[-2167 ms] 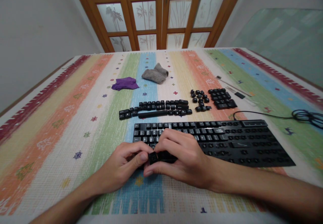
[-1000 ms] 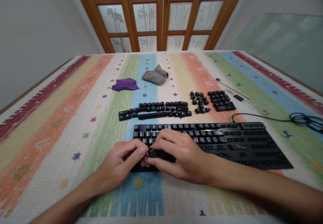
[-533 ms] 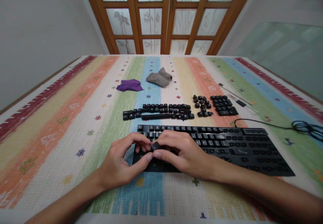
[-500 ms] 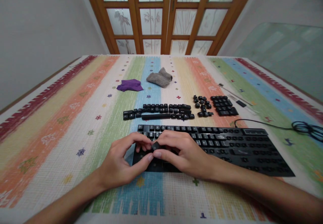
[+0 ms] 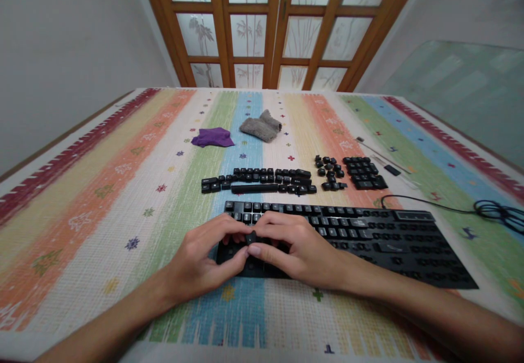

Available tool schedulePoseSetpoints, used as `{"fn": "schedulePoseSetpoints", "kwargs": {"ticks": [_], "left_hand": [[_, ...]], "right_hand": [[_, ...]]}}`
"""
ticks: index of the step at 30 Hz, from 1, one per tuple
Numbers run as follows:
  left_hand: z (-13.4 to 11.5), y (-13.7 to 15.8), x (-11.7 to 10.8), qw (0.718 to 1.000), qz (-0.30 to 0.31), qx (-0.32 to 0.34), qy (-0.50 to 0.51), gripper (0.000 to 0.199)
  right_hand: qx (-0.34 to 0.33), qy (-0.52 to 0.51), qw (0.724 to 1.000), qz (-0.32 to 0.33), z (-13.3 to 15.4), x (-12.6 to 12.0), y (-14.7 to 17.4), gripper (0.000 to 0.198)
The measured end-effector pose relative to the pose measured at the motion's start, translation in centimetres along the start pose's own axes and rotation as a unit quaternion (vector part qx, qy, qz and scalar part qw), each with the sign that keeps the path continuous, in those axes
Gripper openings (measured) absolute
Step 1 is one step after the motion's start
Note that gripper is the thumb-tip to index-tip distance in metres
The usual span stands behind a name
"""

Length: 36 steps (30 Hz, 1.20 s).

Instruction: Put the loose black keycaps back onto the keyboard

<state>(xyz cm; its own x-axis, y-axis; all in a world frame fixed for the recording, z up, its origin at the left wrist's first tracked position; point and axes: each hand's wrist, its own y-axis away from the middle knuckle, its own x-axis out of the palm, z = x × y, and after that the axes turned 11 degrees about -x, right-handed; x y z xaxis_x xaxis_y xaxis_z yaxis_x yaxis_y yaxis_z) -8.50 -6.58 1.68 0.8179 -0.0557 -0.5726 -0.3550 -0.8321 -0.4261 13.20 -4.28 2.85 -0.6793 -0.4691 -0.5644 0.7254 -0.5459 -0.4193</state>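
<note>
A black keycap (image 5: 250, 238) is pinched between the fingertips of both hands, above the left part of a black keyboard (image 5: 413, 262). My left hand (image 5: 210, 251) grips it from the left with thumb and fingers. From the right, my right hand (image 5: 289, 243) closes on the same keycap, its wrist over the keyboard's front edge. Keycaps sit on the keyboard's upper rows, while much of its right and lower part shows bare key sockets. Behind it lie rows of loose keycaps (image 5: 270, 176), with a long space bar (image 5: 254, 189) among them.
More loose keycaps (image 5: 364, 173) lie in groups at the right. A purple cloth (image 5: 213, 137) and a grey cloth (image 5: 261, 127) rest farther back. The keyboard's cable (image 5: 497, 213) is coiled at the right edge. A thin tool (image 5: 380, 153) lies beyond, on the striped tablecloth (image 5: 94, 215).
The keycap has turned between my fingertips and now shows a narrower side. Both hands stay nearly in place, and the view has shifted slightly.
</note>
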Motion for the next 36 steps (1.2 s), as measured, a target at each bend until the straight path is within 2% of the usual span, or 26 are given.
{"fn": "schedulePoseSetpoints", "kwargs": {"ticks": [25, 30, 36], "left_hand": [[-0.2, -0.1, -0.2, 1.0, 0.005, -0.006, -0.024, 0.024], [0.2, -0.2, -0.1, 0.999, 0.03, -0.006, -0.041, 0.023], [1.0, 0.0, 0.2, 0.994, 0.069, -0.011, -0.089, 0.014]], "right_hand": [[-0.039, 0.067, 0.994, -0.074, -0.5, 0.1, 0.3, 0.022], [-0.063, 0.106, 0.991, -0.055, -1.1, 0.0, 0.4, 0.018], [-0.081, 0.207, 0.975, 0.007, -1.8, 0.4, 0.9, 0.022]]}}
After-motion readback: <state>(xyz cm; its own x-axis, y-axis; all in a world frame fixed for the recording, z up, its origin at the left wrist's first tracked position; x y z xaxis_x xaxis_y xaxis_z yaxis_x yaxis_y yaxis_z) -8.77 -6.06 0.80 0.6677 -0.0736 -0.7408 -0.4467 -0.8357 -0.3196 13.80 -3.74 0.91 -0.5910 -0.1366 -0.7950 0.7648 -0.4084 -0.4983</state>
